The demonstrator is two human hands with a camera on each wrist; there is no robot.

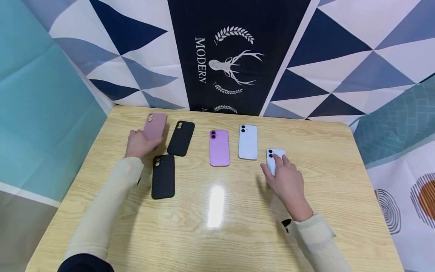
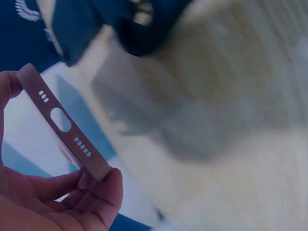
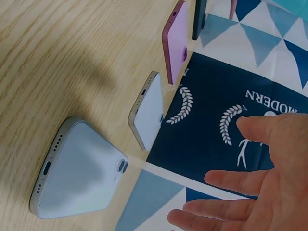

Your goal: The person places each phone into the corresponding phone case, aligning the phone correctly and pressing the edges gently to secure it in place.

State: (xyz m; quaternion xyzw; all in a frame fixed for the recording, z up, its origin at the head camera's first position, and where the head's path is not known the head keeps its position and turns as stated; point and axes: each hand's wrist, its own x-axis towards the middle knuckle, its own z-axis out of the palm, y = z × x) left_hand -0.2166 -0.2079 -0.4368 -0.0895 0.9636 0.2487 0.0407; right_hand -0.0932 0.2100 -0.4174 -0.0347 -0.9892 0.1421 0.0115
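Observation:
My left hand [image 1: 138,145] grips a pink phone case [image 1: 155,127] by its edges, tilted up off the table at the far left. In the left wrist view, the thumb and fingers hold opposite sides of the case [image 2: 96,166], whose end shows a port slot and speaker holes. My right hand [image 1: 288,183] hovers over a pale phone [image 1: 270,162], its fingers spread and loosely extended. The right wrist view shows that phone [image 3: 82,173] lying back-up on the table, apart from the fingers.
Two black phone cases [image 1: 181,139] [image 1: 163,177] lie beside the left hand. A purple phone [image 1: 219,149] and another pale phone [image 1: 248,142] lie at mid-table. Patterned cloth [image 1: 142,41] hangs behind the wooden table [image 1: 190,234], which reflects a bright light.

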